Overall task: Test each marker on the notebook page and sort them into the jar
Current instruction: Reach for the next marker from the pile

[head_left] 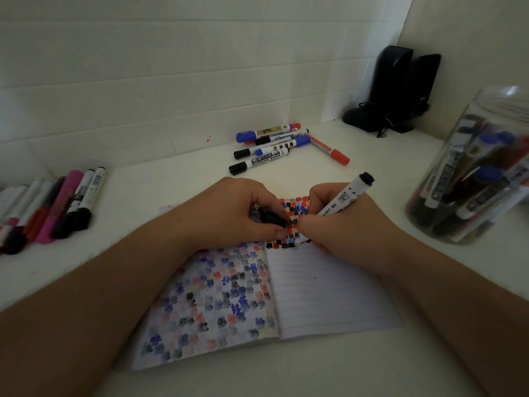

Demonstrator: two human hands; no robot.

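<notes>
White-barrelled black marker (340,200) gripped in right hand (340,222), tip on lined notebook page (323,287); left hand (243,210) pinches black cap (272,218). Advise short light stroke beside existing blots.

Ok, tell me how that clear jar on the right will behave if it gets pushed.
The clear jar looks tall for its base, so a push near the top may tip it. The markers inside lean to one side, so they would probably shift and rattle. Its smooth wall may slide easily on the white table.
</notes>
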